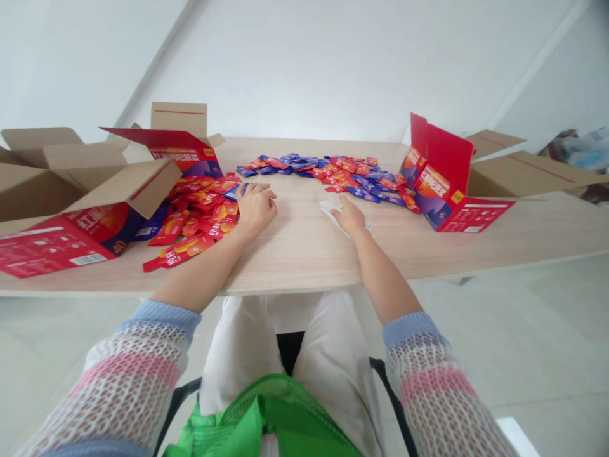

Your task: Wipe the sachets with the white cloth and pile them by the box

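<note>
My left hand [257, 208] rests at the right edge of a heap of red sachets [200, 206], its fingers apart and loosely bent. A blue sachet [233, 192] lies beside its fingertips; whether they touch is hard to tell. Under my right hand [351, 218] is a crumpled white tissue [329, 206], gripped by the fingers and pressed against the tabletop. Beyond both hands, red and blue sachets [295, 164] spread in an arc across the back of the table, with a thicker pile [366, 181] on the right.
On the left stand opened red cartons, one in front [71, 238] and one behind [185, 149], flaps out. Another opened red carton [440, 184] sits on the right. The wooden table [295, 254] ends close to my lap, and a white wall [314, 70] rises behind it.
</note>
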A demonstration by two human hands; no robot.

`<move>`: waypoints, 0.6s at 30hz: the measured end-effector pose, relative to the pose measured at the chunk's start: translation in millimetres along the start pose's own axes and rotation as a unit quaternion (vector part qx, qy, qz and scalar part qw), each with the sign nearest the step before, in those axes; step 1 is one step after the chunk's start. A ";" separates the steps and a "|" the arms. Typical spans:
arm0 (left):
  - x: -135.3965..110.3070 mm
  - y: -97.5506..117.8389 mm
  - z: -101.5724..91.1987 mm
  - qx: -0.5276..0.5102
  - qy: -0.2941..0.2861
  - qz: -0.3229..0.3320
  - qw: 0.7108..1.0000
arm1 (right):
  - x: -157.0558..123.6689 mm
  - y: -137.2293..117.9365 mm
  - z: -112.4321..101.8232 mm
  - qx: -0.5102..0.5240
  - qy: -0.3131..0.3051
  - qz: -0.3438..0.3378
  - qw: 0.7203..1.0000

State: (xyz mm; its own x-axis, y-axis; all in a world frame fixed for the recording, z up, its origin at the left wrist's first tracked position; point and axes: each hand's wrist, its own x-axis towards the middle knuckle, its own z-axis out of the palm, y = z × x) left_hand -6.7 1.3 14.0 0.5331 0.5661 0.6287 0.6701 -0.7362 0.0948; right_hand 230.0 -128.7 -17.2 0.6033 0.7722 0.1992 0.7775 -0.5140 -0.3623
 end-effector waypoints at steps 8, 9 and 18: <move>-2.1 0.1 6.6 -0.021 0.015 0.062 0.998 | 3.1 -5.7 2.0 0.006 -0.012 0.030 0.999; -2.1 -0.2 7.1 -0.023 0.021 0.064 0.997 | 3.4 -6.3 2.8 0.008 -0.010 0.031 0.999; -3.5 -5.4 20.6 -0.022 -0.089 0.135 0.987 | 4.8 0.5 1.6 -0.006 0.043 0.077 0.996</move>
State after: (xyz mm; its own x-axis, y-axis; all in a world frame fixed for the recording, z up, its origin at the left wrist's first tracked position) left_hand -1.6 10.9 -4.6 0.7739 0.4010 0.4901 0.4703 -0.8823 -0.0209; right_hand 233.0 -124.7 -17.9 0.7275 0.6502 0.2191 0.6770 -0.6283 -0.3832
